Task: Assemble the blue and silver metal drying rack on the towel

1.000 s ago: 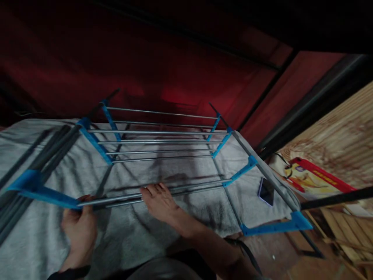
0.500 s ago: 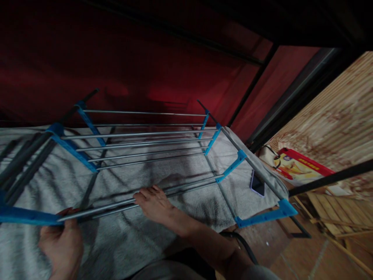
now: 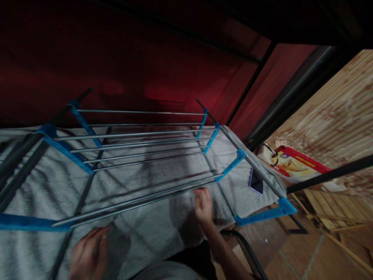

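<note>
Both hands off the rods (image 3: 140, 200) — right hand (image 3: 203, 206) half-curled, left hand (image 3: 87, 256) loosely open, empty

A drying rack (image 3: 140, 155) stands over a blanket (image 3: 151, 229), phone (image 3: 256, 182) on its right.

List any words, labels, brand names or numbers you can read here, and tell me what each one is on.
None can be read.
Red and yellow printed package by the wooden wall: a yellow strip of print along its red edge, too blurred to read.
Dark phone on the grey towel: no text visible.
Blue and metal drying rack: no markings visible.
</note>
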The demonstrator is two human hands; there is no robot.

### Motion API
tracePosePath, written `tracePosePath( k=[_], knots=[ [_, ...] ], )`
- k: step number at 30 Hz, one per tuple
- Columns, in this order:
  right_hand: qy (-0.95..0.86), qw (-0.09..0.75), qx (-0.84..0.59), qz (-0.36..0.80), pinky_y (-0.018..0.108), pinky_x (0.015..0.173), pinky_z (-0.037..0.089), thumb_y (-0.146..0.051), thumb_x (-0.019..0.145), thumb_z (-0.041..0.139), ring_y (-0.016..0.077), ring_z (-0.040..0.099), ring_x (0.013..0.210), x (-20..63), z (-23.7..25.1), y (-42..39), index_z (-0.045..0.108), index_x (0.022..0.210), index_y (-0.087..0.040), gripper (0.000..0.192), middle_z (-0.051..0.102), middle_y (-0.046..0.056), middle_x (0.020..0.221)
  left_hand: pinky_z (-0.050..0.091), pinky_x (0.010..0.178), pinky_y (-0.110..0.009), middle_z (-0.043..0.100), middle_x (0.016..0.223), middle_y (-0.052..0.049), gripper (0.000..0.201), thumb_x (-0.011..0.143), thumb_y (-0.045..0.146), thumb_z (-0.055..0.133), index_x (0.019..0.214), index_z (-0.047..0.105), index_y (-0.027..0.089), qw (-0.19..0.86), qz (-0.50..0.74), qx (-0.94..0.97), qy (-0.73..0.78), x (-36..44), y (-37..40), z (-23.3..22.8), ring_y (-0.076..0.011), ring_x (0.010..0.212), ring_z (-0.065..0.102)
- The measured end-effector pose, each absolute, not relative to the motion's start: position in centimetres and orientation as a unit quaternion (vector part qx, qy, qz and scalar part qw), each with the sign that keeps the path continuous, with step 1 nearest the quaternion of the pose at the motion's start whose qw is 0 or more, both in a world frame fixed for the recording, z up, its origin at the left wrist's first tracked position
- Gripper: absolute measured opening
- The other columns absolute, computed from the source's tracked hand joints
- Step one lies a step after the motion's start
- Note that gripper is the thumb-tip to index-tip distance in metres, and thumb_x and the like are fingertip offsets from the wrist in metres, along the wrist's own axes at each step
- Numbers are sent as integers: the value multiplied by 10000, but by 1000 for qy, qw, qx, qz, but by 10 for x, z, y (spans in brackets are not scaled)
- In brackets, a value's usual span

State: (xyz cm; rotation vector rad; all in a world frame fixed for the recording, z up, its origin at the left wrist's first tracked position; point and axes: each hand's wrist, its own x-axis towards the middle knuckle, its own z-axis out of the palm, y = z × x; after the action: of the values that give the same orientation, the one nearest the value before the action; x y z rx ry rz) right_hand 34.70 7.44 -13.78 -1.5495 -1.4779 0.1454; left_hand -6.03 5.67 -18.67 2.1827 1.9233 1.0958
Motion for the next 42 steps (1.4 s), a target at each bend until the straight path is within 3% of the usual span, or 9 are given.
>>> tracePosePath(
  k=[4,9,19,31,42],
  knots=[
    [-513,449,-731,18,495,1040,502,-266,930,457,288,602,1129,417,-147,77,629,1148,-211,283,626,120,1133,560,981,-515,758,1234,-152,395,1005,382,443,1233,712,204,6,318,762,564,-7,80,-166,-348,1130,714],
    [-473,392,-788,36,478,1038,501,-234,876,433,293,604,1122,460,-155,91,608,1267,-170,433,630,144,1140,531,1040,-499,766,1272,-111,458,1035,404,361,1281,711,242,51,219,818,529,25,119,-156,-318,1185,693],
    [-476,383,-790,52,409,902,533,-232,882,416,262,628,962,466,-162,103,653,1192,-164,396,660,129,1055,593,964,-422,811,1172,-49,424,1020,406,396,1193,768,298,117,199,828,512,27,144,-165,-280,1055,747],
    [-484,381,-786,46,388,909,532,-241,810,488,250,620,967,472,-166,112,655,1129,-186,364,689,109,1042,599,962,-416,809,1194,-52,450,1023,427,393,1215,774,282,97,194,832,510,22,143,-167,-273,1072,757],
    [-475,383,-791,46,382,929,535,-318,902,495,251,655,987,477,-164,113,697,1091,-211,296,711,96,1037,603,965,-431,813,1197,-59,469,1030,375,366,1226,783,286,98,174,838,508,19,145,-161,-293,1104,759]
  ],
)
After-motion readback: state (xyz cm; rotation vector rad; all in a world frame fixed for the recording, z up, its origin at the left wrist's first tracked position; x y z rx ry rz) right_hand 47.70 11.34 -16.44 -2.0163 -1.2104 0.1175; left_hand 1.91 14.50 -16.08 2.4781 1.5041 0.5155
